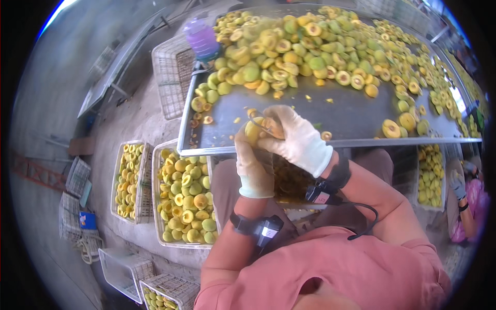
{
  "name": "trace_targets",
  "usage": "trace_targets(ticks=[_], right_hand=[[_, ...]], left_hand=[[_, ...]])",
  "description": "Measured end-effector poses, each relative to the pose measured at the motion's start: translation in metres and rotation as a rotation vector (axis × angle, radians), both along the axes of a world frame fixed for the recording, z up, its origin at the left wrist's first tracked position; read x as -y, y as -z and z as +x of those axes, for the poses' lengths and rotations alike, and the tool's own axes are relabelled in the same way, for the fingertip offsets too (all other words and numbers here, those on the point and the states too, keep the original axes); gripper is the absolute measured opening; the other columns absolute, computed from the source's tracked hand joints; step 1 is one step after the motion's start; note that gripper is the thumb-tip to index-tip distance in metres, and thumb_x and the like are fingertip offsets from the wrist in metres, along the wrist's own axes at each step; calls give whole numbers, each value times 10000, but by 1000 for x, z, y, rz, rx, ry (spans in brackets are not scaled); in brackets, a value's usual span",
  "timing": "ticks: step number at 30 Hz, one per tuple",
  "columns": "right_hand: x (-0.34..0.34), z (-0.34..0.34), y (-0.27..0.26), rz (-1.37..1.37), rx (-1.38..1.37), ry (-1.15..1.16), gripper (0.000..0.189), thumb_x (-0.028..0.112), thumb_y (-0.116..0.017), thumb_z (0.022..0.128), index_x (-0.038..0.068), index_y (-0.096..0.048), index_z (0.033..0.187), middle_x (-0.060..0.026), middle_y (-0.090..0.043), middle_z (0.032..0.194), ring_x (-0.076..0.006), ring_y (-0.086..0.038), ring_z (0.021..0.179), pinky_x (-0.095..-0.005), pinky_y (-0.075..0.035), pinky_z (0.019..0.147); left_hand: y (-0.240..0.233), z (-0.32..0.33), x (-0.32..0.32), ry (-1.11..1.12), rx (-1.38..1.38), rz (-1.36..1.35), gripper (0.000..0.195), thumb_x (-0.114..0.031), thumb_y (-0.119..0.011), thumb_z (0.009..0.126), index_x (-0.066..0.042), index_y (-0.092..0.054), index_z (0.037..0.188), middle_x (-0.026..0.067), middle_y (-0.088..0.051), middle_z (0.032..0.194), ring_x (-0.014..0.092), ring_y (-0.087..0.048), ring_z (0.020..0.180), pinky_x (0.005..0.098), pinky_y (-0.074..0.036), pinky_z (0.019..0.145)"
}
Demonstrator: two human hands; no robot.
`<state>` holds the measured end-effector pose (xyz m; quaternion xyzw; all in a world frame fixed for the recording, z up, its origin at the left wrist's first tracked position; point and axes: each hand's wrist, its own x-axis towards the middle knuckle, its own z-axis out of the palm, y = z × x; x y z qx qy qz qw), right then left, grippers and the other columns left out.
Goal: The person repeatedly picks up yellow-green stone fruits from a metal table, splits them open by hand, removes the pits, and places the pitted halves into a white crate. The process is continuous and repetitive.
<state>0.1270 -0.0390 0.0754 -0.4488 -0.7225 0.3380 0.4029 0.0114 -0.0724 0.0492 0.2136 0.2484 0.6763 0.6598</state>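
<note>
My left hand (254, 166), in a pale work glove, holds a yellow-green peach half (254, 131) above the near edge of the metal table (348, 112). My right hand (296, 139), gloved too, is closed on a tool with a curved metal loop (257, 122) and an orange-brown part that may be its handle or fruit; I cannot tell which. The loop lies against the fruit. Beyond my hands, a large heap of halved peaches (317, 64), many with pits, covers the back of the table. Small pit pieces and scraps (208, 119) lie near its left corner.
Plastic crates of peach halves stand on the floor at the left (156, 193) and under the table at the right (441, 178). A purple bottle (201, 38) stands at the table's left edge, beside an empty crate (170, 81). A co-worker's gloved hand (458, 186) shows far right.
</note>
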Motion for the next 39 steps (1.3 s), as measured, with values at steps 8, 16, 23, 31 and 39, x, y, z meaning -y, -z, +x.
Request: trace_targets(ticks=[8, 16, 23, 31, 39], right_hand=[[30, 83, 9, 142, -46, 88, 374, 203, -697, 790, 48, -551, 1098, -169, -575, 1018, -348, -582, 940, -384, -479, 800], [50, 123, -2, 223, -19, 34, 261, 113, -678, 746, 44, -588, 980, -130, -573, 855, -333, -588, 806, -373, -478, 721], [41, 127, 6, 22, -134, -112, 238, 146, -673, 738, 54, -590, 941, -128, -572, 787, -296, -602, 757, -361, -480, 682], [50, 110, 52, 151, 305, -31, 337, 320, -651, 810, 75, -578, 1030, -122, -606, 911, -351, -611, 787, -391, -497, 690], [34, 83, 49, -91, 191, 73, 306, 259, -591, 870, 56, -522, 1088, -174, -636, 989, -379, -597, 942, -438, -477, 785]], left_hand=[[4, 55, 18, -381, -1387, 680, 459, -11, -636, 828, 43, -429, 1235, 198, -525, 1225, 292, -581, 1071, 357, -521, 804], [17, 70, 16, -3, -1385, 662, 409, 98, -541, 854, -12, -454, 1238, 172, -491, 1216, 256, -596, 972, 277, -520, 733], [26, 83, 10, -8, -1311, 557, 375, -282, -504, 956, -20, -498, 1224, 84, -583, 1049, 229, -599, 885, 309, -511, 755], [44, 59, -33, 223, -18, -265, 492, -505, -423, 955, -71, -473, 1181, 114, -585, 991, 269, -610, 880, 398, -535, 799], [70, 44, -38, -124, -1213, 409, 366, -266, -345, 1008, -14, -429, 1259, 143, -526, 1162, 238, -560, 994, 346, -485, 872]])
